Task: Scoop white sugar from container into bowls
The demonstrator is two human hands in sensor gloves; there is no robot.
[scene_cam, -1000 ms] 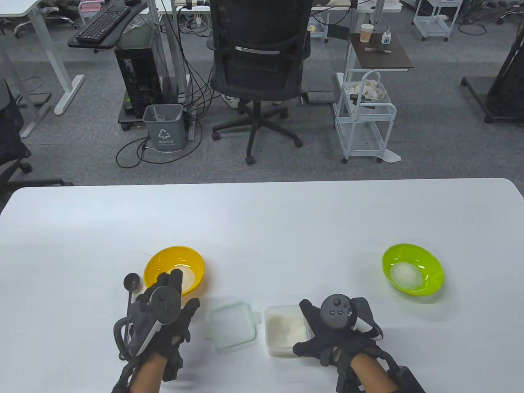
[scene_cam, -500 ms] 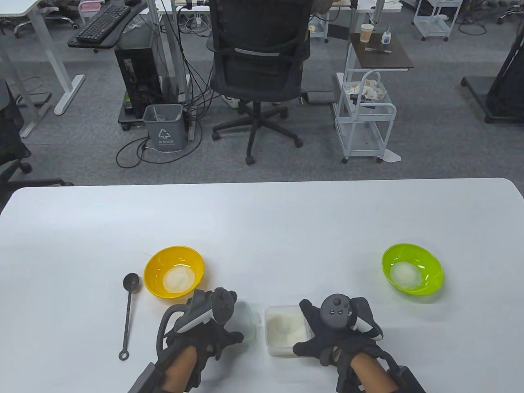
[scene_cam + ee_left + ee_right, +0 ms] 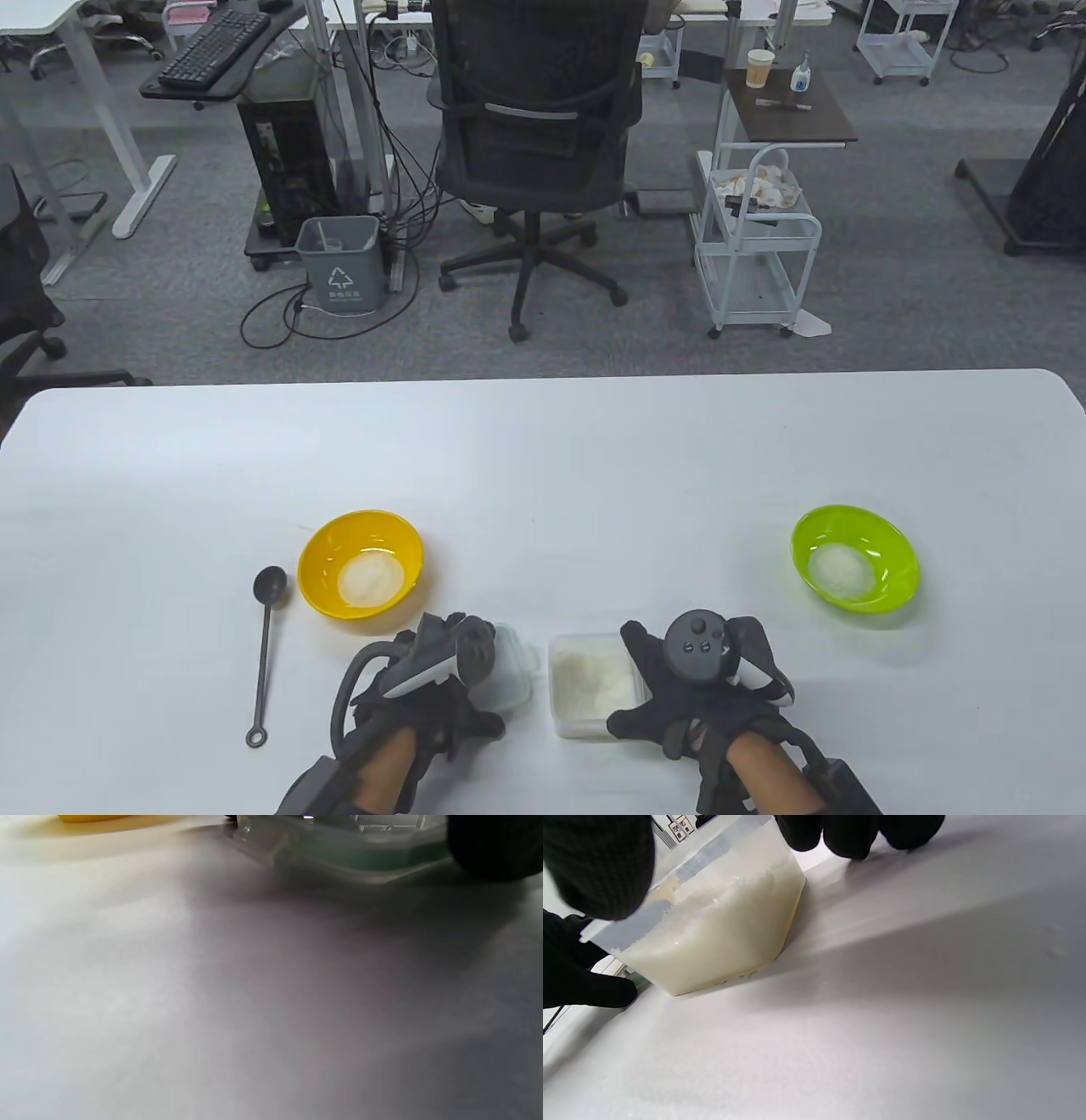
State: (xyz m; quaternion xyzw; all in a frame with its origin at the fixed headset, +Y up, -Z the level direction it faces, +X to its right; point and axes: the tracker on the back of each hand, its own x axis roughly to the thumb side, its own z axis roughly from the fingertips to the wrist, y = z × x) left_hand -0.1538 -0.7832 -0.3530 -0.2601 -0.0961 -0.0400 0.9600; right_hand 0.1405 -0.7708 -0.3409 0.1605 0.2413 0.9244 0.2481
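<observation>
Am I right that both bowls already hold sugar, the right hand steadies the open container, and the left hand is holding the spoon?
Not quite: the left hand is not holding the spoon. The table view shows the spoon lying alone on the table, left of the yellow bowl, while that hand is at the lid. The rest stands: yellow and green bowl hold sugar, and the right hand steadies the open container.

Grey carpet [image 3: 891, 280] fills the upper frame. A black office chair [image 3: 534, 136] stands top centre, a grey bin [image 3: 339, 263] to its left, a white cart [image 3: 755, 246] to its right, a keyboard [image 3: 212, 47] upper left.
</observation>
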